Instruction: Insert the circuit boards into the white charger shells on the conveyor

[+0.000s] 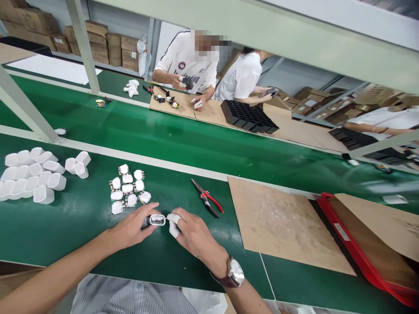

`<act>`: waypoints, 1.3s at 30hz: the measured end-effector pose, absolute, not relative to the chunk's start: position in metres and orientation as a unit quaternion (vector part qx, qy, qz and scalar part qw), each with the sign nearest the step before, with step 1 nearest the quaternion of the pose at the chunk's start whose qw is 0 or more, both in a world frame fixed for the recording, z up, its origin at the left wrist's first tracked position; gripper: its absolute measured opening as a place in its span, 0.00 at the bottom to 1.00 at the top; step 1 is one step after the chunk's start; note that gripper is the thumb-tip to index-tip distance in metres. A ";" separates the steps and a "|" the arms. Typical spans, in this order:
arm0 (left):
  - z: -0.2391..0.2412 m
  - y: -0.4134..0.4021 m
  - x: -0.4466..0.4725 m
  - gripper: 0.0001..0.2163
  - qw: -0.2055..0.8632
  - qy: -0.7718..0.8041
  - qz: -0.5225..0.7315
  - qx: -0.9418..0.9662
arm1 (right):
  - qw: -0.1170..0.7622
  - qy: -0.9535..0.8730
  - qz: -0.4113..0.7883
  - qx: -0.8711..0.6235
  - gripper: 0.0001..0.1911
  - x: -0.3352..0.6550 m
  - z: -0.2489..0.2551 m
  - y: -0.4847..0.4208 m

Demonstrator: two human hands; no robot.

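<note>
My left hand point(132, 226) is closed around a small white-rimmed plastic casing point(157, 223), its open end facing up. Dark and white parts show inside the casing. At its right rim is my right hand point(193, 233), with white finger cots on the thumb and forefinger. Those two fingertips are pinched together on something thin and pale that reaches the rim; I cannot make out what it is. Just beyond my left hand lie several small circuit boards point(127, 189) topped with white pads. Red-and-black long-nose pliers point(207, 198) rest on the green bench beyond my right hand.
Several white plastic casings point(44, 195) stand at the left. To the right are a cardboard sheet point(278, 222) and a red-edged tray point(356, 248). A green conveyor belt point(157, 135) runs beyond the bench; across it people work near a black divided tray point(248, 115).
</note>
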State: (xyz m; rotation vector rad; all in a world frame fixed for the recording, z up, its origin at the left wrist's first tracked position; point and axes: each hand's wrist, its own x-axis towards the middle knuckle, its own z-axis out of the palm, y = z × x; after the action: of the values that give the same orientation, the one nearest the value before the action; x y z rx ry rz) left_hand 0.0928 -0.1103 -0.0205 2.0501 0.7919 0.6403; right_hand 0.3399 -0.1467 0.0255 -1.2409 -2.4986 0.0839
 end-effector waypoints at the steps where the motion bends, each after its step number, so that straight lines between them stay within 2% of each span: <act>1: -0.021 -0.110 0.093 0.29 0.414 0.316 0.253 0.815 | 0.155 -0.890 0.015 -0.428 0.09 0.339 0.030 -0.146; 5: -0.021 -0.110 0.093 0.29 0.413 0.322 0.250 0.815 | 0.105 -0.911 -0.042 -0.396 0.12 0.337 0.053 -0.145; 9: -0.018 -0.110 0.089 0.26 0.381 0.335 0.252 0.824 | 0.213 -0.871 -0.003 -0.443 0.07 0.358 0.048 -0.142; 12: -0.019 -0.107 0.085 0.23 0.331 0.316 0.284 0.843 | 0.276 -0.807 -0.016 -0.522 0.09 0.383 0.018 -0.141; 17: -0.028 -0.102 0.086 0.14 0.228 0.236 0.353 0.876 | 0.276 -0.768 -0.038 -0.577 0.09 0.399 -0.025 -0.148; 22: -0.025 -0.105 0.087 0.16 0.215 0.241 0.343 0.882 | 0.270 -0.768 -0.041 -0.580 0.13 0.387 -0.011 -0.153; 25: -0.015 -0.109 0.090 0.12 0.200 0.224 0.314 0.901 | 0.294 -0.777 -0.029 -0.556 0.14 0.376 0.003 -0.151; 28: -0.004 -0.109 0.097 0.06 0.278 0.270 0.302 0.871 | 0.294 -0.795 -0.001 -0.531 0.14 0.363 0.012 -0.148; 30: 0.004 -0.104 0.101 0.05 0.427 0.329 0.309 0.784 | 0.286 -0.807 0.022 -0.516 0.14 0.354 0.015 -0.148; 32: 0.012 -0.098 0.103 0.08 0.609 0.381 0.320 0.618 | 0.270 -0.813 0.026 -0.515 0.14 0.349 0.016 -0.148; 34: 0.020 -0.094 0.103 0.13 0.727 0.407 0.331 0.443 | 0.241 -0.812 0.001 -0.532 0.14 0.350 0.013 -0.148; 37: 0.028 -0.086 0.099 0.16 0.760 0.418 0.335 0.368 | 0.183 -0.804 -0.047 -0.564 0.16 0.366 0.000 -0.145; 39: 0.031 -0.070 0.096 0.15 0.695 0.429 0.331 0.473 | 0.162 -0.796 -0.075 -0.578 0.18 0.381 -0.012 -0.141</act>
State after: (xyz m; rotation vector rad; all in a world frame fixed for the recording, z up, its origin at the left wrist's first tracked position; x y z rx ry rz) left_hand 0.0957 -0.0701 0.0309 1.0544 0.9563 0.7384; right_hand 0.3810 -0.1411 -0.0122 -1.6503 -2.2713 -0.2141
